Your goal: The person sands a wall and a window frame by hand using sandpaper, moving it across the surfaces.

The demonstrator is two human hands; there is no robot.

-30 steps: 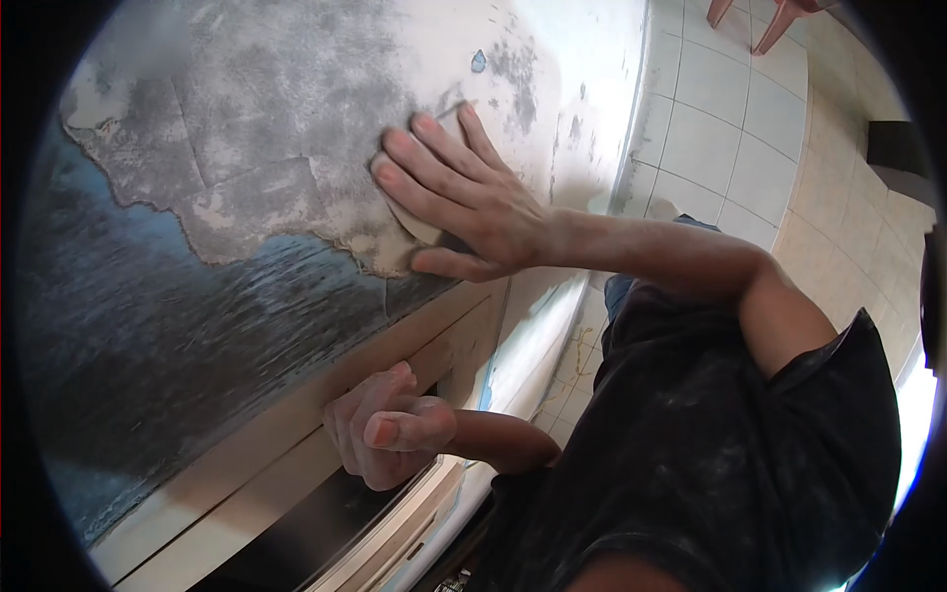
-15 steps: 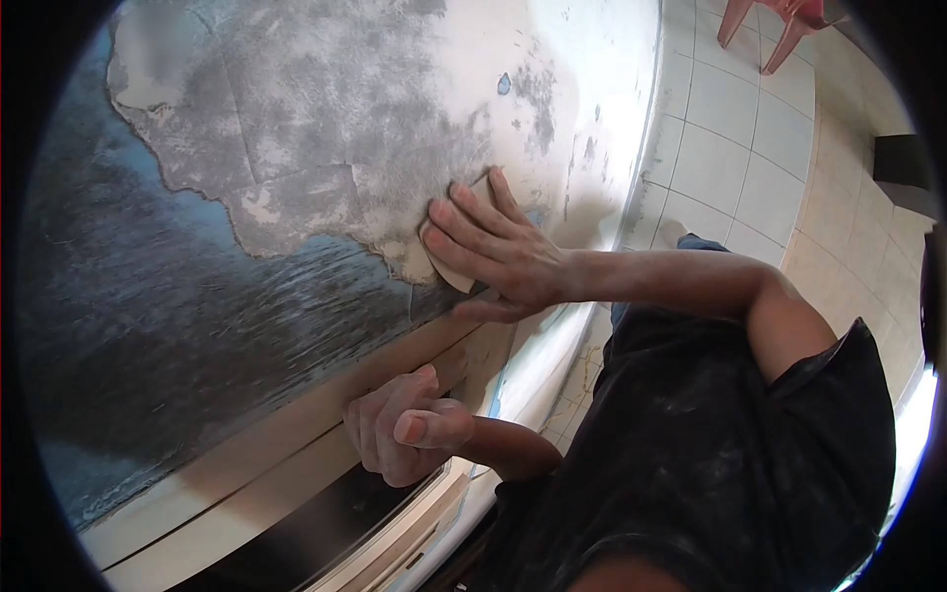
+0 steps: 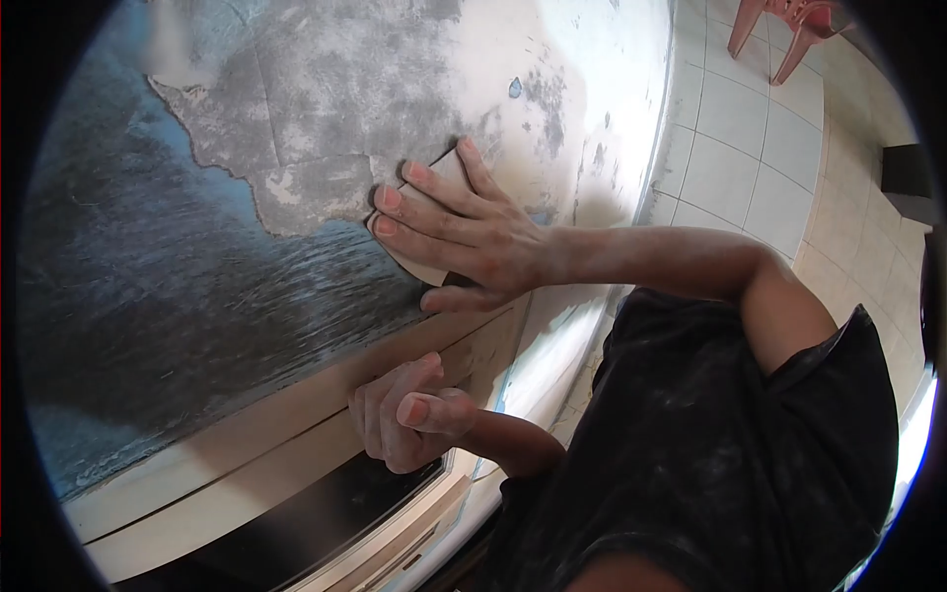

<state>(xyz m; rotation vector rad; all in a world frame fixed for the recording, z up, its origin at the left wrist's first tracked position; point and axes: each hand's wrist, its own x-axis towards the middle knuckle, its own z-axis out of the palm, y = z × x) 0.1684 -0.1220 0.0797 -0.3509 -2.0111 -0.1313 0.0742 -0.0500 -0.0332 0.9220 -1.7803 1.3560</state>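
Observation:
My right hand lies flat on the wall, fingers spread over a thin pale pad and holding it against the surface. Under and around the pad, a ragged border separates the grey-white patch from the dark, streaked blue-black area. Lower down, my left hand is loosely curled beside the pale wooden frame, with its thumb bent over and nothing visible in it. Whether its knuckles touch the wood cannot be made out.
Below the frame is a dark opening. Light floor tiles run along the wall on the right, with a red plastic chair at the top and a dark box-like object at the right edge.
My right hand and the pad have slid left and slightly up across the wall. My left hand stays nearly in place, and the view has shifted a little.

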